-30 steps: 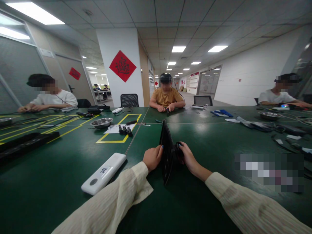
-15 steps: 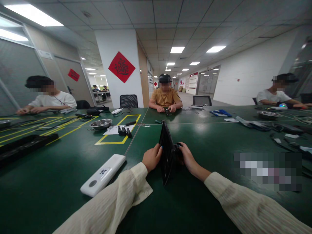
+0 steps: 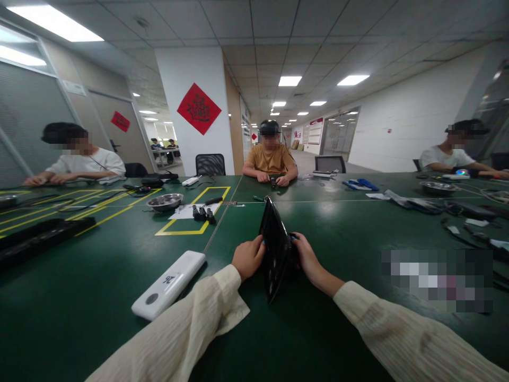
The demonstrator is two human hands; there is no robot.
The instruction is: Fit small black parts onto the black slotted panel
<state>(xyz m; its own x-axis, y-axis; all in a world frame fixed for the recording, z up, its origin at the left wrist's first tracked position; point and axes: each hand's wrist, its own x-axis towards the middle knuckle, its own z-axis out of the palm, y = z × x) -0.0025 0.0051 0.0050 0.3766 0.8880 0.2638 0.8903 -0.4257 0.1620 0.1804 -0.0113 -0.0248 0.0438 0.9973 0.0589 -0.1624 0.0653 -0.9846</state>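
Note:
A thin, glossy black panel (image 3: 275,254) stands on edge above the green table, tilted and seen at a steep angle; its exact kind is not clear. My left hand (image 3: 249,258) is closed on its left edge, thumb on the near side. On the other side, my right hand (image 3: 307,257) has its fingers curled at the back of the panel, around a dark part mostly hidden behind it. A white power bank-like box (image 3: 170,285), marked 26, lies left of my left forearm.
A metal bowl (image 3: 165,202) and several small black parts (image 3: 203,214) on paper lie ahead left. A black tray (image 3: 43,239) sits far left. Cables, bags and another bowl (image 3: 438,188) are on the right. Co-workers sit across and at both sides.
The panel has turned so more of its face shows, and the dark part by my right hand is now more hidden. Both hands stay in nearly the same place.

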